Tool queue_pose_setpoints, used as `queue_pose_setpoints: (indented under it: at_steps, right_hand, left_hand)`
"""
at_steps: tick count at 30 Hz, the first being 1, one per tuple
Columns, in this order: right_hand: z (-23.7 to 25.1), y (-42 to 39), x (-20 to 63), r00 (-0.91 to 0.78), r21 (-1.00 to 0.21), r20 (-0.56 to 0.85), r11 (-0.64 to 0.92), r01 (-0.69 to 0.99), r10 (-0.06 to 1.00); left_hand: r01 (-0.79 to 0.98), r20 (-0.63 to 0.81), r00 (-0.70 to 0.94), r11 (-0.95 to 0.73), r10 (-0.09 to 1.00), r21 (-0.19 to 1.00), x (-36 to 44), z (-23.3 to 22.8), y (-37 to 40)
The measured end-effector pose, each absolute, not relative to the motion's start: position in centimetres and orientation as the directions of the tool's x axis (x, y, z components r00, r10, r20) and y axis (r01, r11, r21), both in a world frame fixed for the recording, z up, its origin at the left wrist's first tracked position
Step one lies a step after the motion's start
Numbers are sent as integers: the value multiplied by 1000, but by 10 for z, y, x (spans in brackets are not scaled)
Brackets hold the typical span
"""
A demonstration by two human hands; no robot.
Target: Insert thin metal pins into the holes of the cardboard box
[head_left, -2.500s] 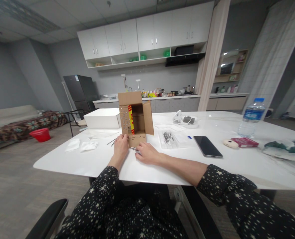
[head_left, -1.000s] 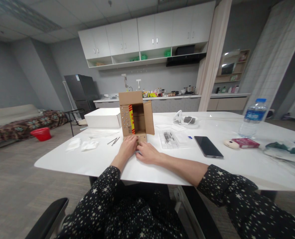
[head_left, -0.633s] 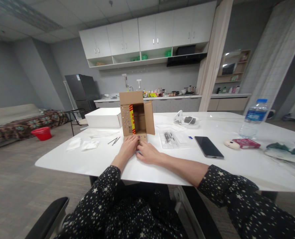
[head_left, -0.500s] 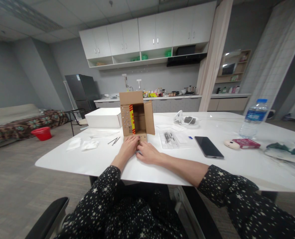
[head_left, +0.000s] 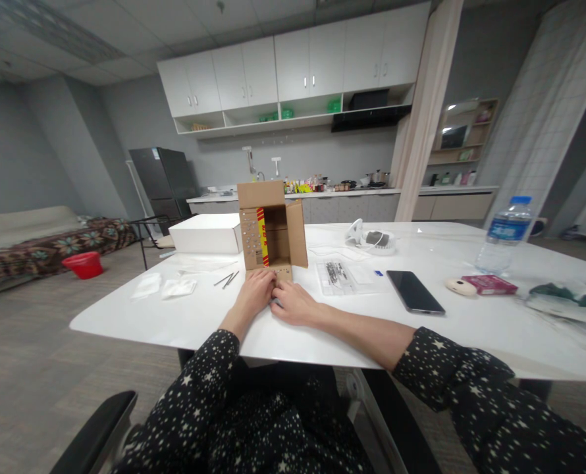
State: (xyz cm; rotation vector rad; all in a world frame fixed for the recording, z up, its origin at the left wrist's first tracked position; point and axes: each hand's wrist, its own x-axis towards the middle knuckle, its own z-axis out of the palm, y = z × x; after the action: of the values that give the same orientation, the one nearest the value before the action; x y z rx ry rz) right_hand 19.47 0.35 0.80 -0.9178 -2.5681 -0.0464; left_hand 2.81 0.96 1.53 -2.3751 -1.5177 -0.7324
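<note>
A brown cardboard box (head_left: 273, 224) lies on its side on the white table (head_left: 199, 316), its opening towards me and its flaps spread. Rows of small dots mark the left flap and the bottom flap (head_left: 285, 270). My left hand (head_left: 255, 293) rests palm down on the bottom flap, its fingers covering most of it. Beside it, my right hand (head_left: 293, 304) sits at the flap's near edge, fingertips curled over a small grey piece (head_left: 273, 301). The two hands touch at the fingertips.
Thin metal pins (head_left: 226, 280) and white packets (head_left: 162, 288) lie left of the box, a white carton (head_left: 204, 234) behind them. To the right are a clear bag of screws (head_left: 340, 275), a black phone (head_left: 414, 291) and a water bottle (head_left: 503, 234).
My left hand has slid from the flap's left edge onto the flap, up against my right hand. Over the last half second both hands hold still.
</note>
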Motion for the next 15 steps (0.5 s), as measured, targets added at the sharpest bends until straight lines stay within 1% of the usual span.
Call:
queue_pose_setpoints:
  at_steps: [7,15]
  right_hand:
    - [8,4,194,-696,-116,387,781,613,604]
    - [10,3,195,-697,-120,383,781,612,605]
  left_hand:
    - [899,545,318,-429,776,86,25,12,11]
    - [902,527,271,-404,805,154,26,12,10]
